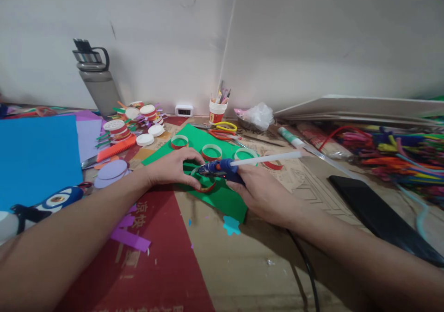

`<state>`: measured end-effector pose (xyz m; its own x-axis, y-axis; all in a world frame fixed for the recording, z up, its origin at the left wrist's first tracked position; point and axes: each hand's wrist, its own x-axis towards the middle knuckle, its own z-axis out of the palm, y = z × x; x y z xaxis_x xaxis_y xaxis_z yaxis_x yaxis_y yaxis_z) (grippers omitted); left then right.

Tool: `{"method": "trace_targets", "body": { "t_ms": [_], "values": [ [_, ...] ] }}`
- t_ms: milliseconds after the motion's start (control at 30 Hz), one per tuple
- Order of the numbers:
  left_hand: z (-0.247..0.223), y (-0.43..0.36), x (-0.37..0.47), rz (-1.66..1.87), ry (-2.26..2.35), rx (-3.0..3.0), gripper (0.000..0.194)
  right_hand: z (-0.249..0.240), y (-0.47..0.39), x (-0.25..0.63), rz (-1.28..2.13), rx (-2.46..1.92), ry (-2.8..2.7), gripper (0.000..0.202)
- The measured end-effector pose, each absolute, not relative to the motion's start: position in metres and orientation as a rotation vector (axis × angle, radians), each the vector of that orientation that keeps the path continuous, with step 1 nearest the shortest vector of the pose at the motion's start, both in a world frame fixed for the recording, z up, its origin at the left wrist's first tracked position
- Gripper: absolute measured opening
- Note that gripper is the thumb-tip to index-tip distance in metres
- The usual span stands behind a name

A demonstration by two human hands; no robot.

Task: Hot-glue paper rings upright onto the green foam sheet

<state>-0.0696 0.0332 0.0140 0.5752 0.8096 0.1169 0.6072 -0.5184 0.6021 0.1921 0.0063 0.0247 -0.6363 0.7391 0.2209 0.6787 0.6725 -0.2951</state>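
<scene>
My right hand (pixel 255 189) is wrapped round a blue hot glue gun (pixel 222 169) with a white glue stick (pixel 267 158) jutting from its back end. The gun's nozzle points left, toward a red paper ring (pixel 208 188) on a green sheet (pixel 229 203). Thumb and fingers of my left hand (pixel 176 167) curve round the left side of that ring, gripping it. Other similar rings stand behind: one ring (pixel 179 142) at the left, a middle ring (pixel 212 152) and a right ring (pixel 246 154). Part of the held ring is hidden behind the gun.
Scissors (pixel 225 127) and a pen cup (pixel 218 110) lie beyond the green sheet. Blue paper (pixel 38 159) and a grey bottle (pixel 99 85) are at left. A black phone (pixel 378 215) lies at right, near pipe cleaners (pixel 412 164). The gun's black cord (pixel 307 261) trails toward me.
</scene>
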Motion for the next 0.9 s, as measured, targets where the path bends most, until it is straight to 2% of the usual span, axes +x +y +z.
{"method": "trace_targets", "body": {
  "t_ms": [700,900],
  "values": [
    [0.0145,0.0322,-0.0694,0.545,1.137,2.304,0.051,0.0232,0.008,0.1923,0.216,-1.182,-2.569,0.014],
    [0.0163,0.0302,-0.0684,0.51,1.221,2.26,0.063,0.0224,0.0067,0.1948,0.2,-1.165,-2.56,0.016]
  ]
}}
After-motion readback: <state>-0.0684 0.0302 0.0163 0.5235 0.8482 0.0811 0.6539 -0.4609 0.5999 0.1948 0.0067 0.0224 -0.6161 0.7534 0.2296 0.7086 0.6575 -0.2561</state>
